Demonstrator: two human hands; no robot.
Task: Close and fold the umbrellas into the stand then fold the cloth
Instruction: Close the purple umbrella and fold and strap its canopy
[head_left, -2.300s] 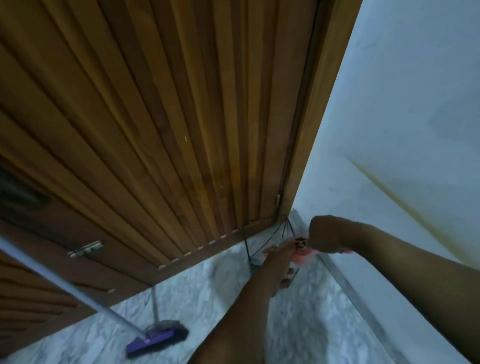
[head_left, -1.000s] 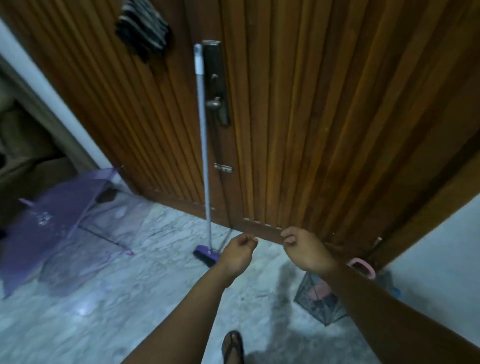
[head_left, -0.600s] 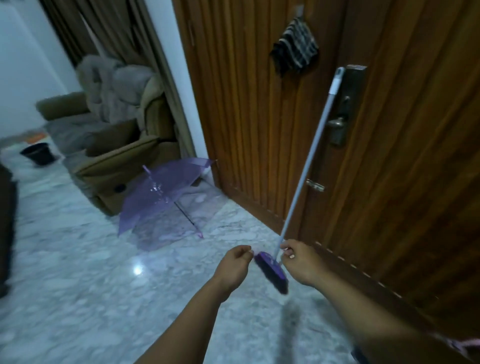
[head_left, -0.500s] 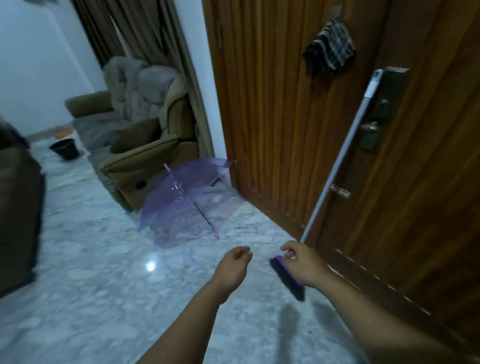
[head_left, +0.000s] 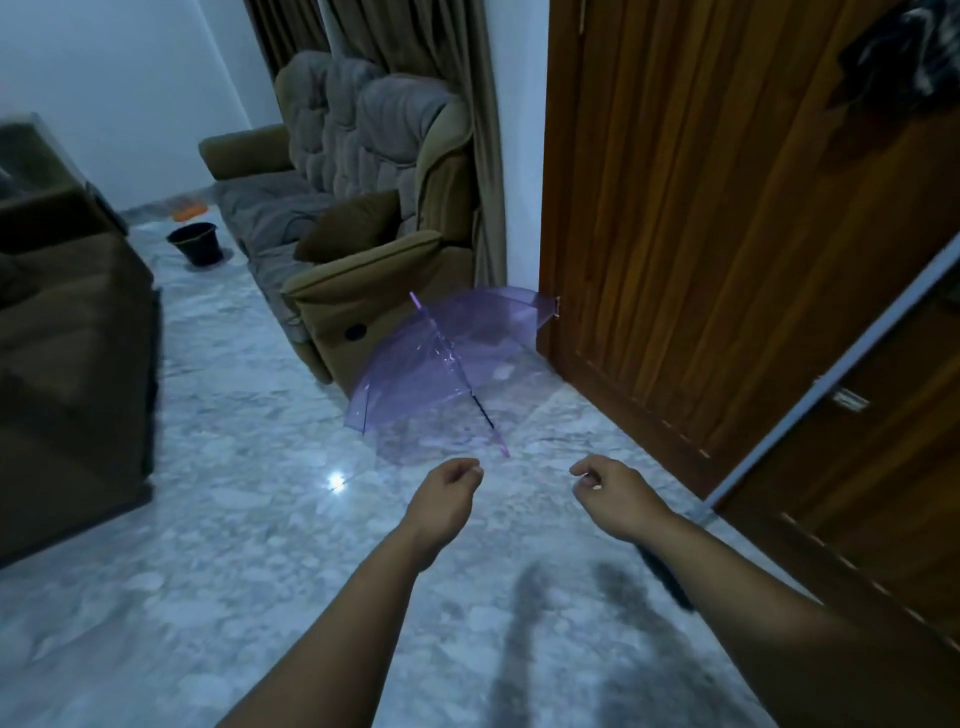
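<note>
Marble floor (head_left: 218, 519) runs from a brown sofa (head_left: 363, 291) to a wooden door (head_left: 701, 208) on the right. Straight ahead of both hands lies the open purple umbrella (head_left: 441, 364), its canopy resting on the floor against the sofa and just beside the door edge. Its shaft runs from the tip, far and up-left, down to the handle end, which points back between the hands, slightly nearer the left hand (head_left: 447, 493). The right hand (head_left: 613, 493) hovers level with it. Both forearms reach forward, fingers loosely curled, holding nothing. A broom handle (head_left: 831, 384) leans on the door at right.
</note>
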